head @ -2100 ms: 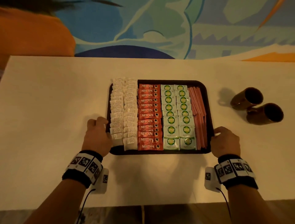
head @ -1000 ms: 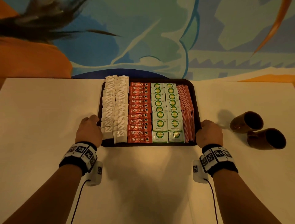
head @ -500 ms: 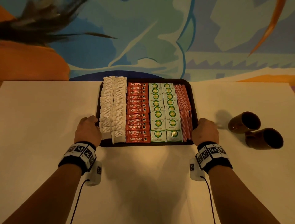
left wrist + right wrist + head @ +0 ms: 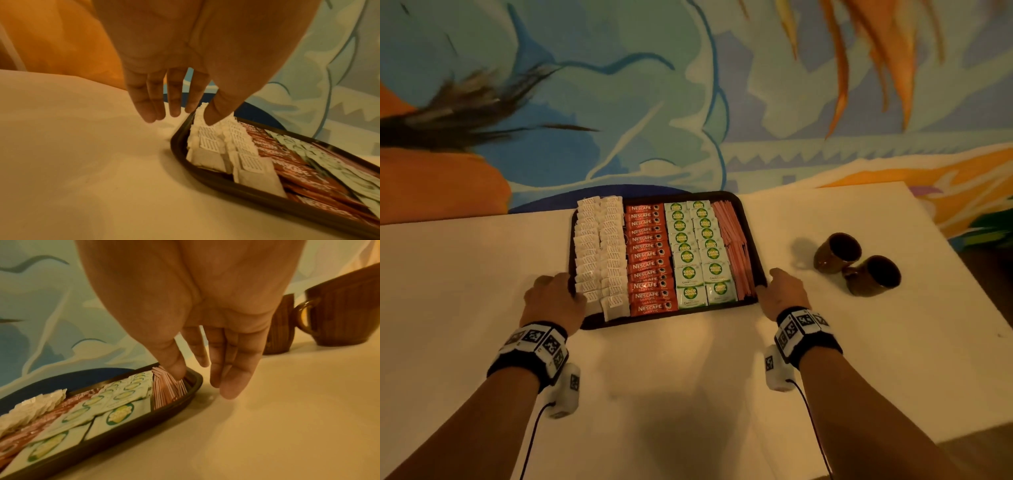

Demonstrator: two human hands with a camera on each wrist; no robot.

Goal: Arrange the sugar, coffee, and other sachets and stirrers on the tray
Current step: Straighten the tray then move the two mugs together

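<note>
A dark tray (image 4: 654, 320) lies at the table's far edge with its rows filled: white sachets (image 4: 599, 253), red Nescafe sticks (image 4: 649, 257), green Coco sachets (image 4: 697, 253) and pink sticks (image 4: 734, 246). My left hand (image 4: 551, 298) is at the tray's left rim. In the left wrist view its fingers (image 4: 152, 112) hang straight above the table, with the thumb over the white sachets (image 4: 207, 142). At the right rim is my right hand (image 4: 784, 291), its straight fingers (image 4: 230, 386) pointing down at the table and its thumb by the pink sticks (image 4: 164, 389). Neither hand holds anything.
Two brown mugs (image 4: 837, 251) (image 4: 873, 275) lie on their sides on the white table (image 4: 688, 394), to the right of the tray. A painted wall (image 4: 688, 102) rises just behind the table's far edge. The near half of the table is bare.
The tray slid away from me to the table's far edge with both hands on its sides. Both hands have since loosened, and their fingers now hang straight beside the rims.
</note>
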